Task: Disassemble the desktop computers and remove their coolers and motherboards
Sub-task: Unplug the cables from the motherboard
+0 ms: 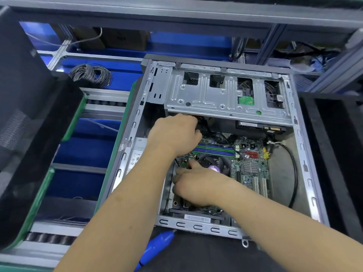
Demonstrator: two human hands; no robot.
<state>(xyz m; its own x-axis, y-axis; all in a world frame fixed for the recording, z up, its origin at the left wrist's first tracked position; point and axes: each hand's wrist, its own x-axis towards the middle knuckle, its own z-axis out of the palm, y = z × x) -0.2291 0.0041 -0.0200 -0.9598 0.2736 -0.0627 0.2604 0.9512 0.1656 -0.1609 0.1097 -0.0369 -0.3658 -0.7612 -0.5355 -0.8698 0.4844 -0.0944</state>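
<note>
Blue screwdriver: lower centre of the frame, lying loose on the dark table just in front of the computer case, not held.

Left hand: centre of the frame, reached under the metal drive cage. Fingers are curled round something dark, judged to be a cable plug; the exact object cannot be told, since the fingertips are hidden.

Right hand: lower centre, laid on the near left part of the motherboard. Fingers are bent down toward the board; whether anything is pinched cannot be told. The thumb is stretched toward the cooler.

Computer case: centre right, laid on its side, side panel off, interior exposed.

Cooler: centre, round fan with a purple hub label, seated on the motherboard, partly covered by the right hand.

Motherboard: centre right, seated in the case floor. Green and purple memory sticks are noted just above the cooler.

Black cable: right side, looped along the case floor.

Wire coil: upper left, resting on a blue shelf.

Step in hand, as judged: cables are being unplugged ahead of cooler removal. Neither the cooler nor the motherboard is out yet.

Next move, as judged: the plug must be pulled straight out while the board is steadied; afterwards the screwdriver is likely to be needed for the cooler screws.
</note>
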